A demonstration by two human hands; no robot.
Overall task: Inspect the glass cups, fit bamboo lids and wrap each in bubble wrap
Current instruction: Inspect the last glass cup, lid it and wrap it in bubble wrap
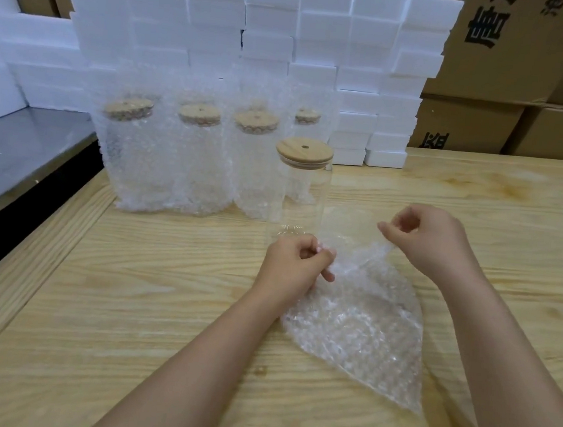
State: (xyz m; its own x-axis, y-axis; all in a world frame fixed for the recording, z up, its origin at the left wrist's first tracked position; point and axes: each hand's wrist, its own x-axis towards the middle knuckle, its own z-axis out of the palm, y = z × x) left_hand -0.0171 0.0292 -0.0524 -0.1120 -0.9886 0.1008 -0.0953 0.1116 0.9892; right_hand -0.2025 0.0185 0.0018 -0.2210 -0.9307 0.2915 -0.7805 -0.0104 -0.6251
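Bubble wrap (358,327), pinched by left hand (298,259) and right hand (425,237), lies before glass cup (301,194)

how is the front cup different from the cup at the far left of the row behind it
The front cup is bare clear glass; the left cup is covered in bubble wrap. The front cup stands alone, nearer the person; the left cup sits in a row beside other wrapped cups. Both stand upright with a bamboo lid fitted.
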